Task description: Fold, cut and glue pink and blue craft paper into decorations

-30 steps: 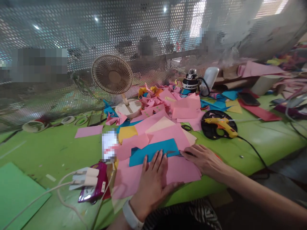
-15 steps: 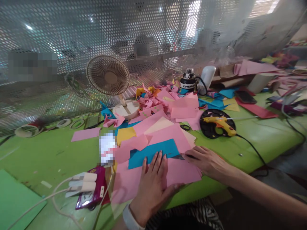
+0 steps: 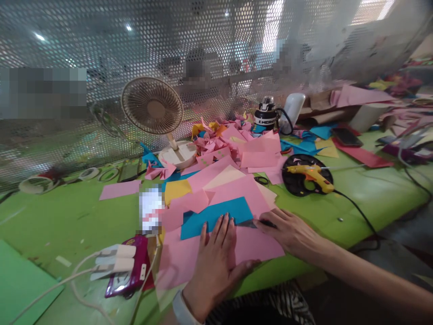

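Observation:
My left hand (image 3: pixel 216 257) lies flat with fingers stretched out on a large pink sheet (image 3: pixel 260 246), and its fingertips touch the lower edge of a blue paper piece (image 3: pixel 209 219). My right hand (image 3: pixel 292 232) rests to the right. Its fingers are closed on a thin dark tool (image 3: pixel 255 223) whose tip points at the blue paper's right corner. What kind of tool it is I cannot make out. A white band shows on my left wrist.
On the green table are a yellow glue gun (image 3: pixel 309 173) on a black round stand (image 3: pixel 292 185), a small fan (image 3: pixel 152 106), a bottle (image 3: pixel 266 115) and heaps of pink, yellow and blue paper (image 3: pixel 237 144). White plugs (image 3: pixel 113 261) with cables lie at left, tape rolls (image 3: pixel 34 184) behind. A perforated metal screen stands at the back.
The view has shifted slightly. Both hands stay in place on the paper.

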A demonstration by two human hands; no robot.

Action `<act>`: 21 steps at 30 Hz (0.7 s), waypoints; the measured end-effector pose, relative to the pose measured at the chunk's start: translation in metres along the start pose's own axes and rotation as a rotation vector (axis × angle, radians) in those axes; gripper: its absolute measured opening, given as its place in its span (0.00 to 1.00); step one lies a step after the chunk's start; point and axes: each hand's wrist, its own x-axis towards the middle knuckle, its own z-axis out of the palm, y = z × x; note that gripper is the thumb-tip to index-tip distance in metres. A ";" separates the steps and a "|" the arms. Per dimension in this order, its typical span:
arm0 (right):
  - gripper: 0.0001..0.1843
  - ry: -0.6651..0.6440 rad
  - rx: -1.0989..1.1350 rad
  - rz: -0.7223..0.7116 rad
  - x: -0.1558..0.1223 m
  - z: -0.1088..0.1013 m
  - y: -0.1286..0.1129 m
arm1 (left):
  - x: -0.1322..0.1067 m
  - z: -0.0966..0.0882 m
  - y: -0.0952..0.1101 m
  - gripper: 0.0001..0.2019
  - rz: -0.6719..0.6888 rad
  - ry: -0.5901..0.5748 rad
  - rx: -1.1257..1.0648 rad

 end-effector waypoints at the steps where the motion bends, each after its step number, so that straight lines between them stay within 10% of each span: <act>1: 0.24 0.003 -0.006 0.001 0.000 0.000 0.001 | 0.000 -0.001 0.000 0.39 -0.001 -0.001 -0.002; 12: 0.23 -0.019 -0.012 0.013 -0.004 0.000 0.009 | 0.007 -0.006 0.020 0.37 -0.054 -0.005 -0.014; 21: 0.24 -0.018 -0.014 0.014 -0.001 0.002 0.007 | -0.017 -0.001 -0.003 0.38 -0.093 0.037 0.041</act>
